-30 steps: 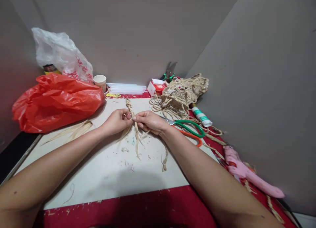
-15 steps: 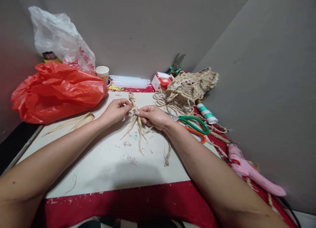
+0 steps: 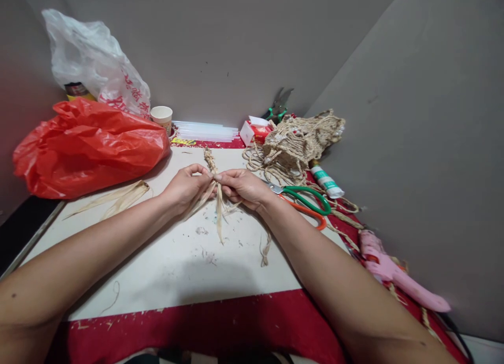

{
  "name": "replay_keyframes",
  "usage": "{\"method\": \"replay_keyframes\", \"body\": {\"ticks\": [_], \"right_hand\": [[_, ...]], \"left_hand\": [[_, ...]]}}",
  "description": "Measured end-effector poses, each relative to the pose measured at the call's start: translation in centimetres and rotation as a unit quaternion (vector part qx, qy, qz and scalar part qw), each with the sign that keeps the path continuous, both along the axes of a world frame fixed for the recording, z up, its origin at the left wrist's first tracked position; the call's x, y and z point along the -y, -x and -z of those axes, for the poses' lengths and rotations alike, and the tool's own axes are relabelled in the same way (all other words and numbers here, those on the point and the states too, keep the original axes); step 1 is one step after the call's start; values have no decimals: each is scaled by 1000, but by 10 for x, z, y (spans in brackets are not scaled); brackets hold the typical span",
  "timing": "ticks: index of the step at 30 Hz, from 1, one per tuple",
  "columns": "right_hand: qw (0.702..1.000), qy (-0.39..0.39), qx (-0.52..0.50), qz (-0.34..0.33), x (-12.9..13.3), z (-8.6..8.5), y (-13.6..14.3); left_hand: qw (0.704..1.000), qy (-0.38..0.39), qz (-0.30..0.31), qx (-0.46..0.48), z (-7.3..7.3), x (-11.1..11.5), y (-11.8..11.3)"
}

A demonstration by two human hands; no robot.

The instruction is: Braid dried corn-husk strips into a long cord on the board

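Observation:
A short braid of pale dry husk (image 3: 210,159) lies on the white board (image 3: 173,280), its loose strips fanning toward me. My left hand (image 3: 191,185) pinches the husk at the braid's near end, and one strip trails down beneath that hand. Touching it there, my right hand (image 3: 242,186) is closed on the same spot with thumb and forefinger. A loose strip (image 3: 219,217) hangs between the hands onto the board. Right of my right hand lie scissors (image 3: 305,196) with green and orange handles. The fingertips partly hide the strips where they cross.
To the left are a red plastic bag (image 3: 94,148) and loose husks (image 3: 122,198). At the back stand a paper cup (image 3: 161,115), clear sticks (image 3: 207,131) and a small red-white box (image 3: 254,131). Braided cord (image 3: 303,141) is heaped at right, with a pink glue gun (image 3: 397,274) nearer me.
My left hand has moved right to the braid's near end and closed on a husk strip, drawing it leftward. My right hand keeps its pinch in nearly the same place.

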State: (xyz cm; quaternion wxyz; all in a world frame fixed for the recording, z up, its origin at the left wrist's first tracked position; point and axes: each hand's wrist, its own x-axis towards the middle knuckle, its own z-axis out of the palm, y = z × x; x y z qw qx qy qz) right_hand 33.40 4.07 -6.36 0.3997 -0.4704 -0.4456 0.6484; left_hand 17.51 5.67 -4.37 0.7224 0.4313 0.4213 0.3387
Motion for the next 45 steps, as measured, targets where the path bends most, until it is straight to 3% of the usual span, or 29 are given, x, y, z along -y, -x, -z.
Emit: {"method": "replay_keyframes", "body": {"ticks": [11, 20, 33, 45], "right_hand": [[998, -60, 4, 3, 5, -2, 7], [998, -20, -44, -41, 5, -5, 1], [999, 23, 43, 11, 7, -5, 8], [994, -7, 111, 4, 9, -5, 8]], "left_hand": [[998, 22, 50, -12, -7, -4, 6], [996, 42, 72, 0, -1, -13, 11], [981, -36, 104, -161, -3, -13, 12], [969, -2, 184, -164, -11, -16, 16]]}}
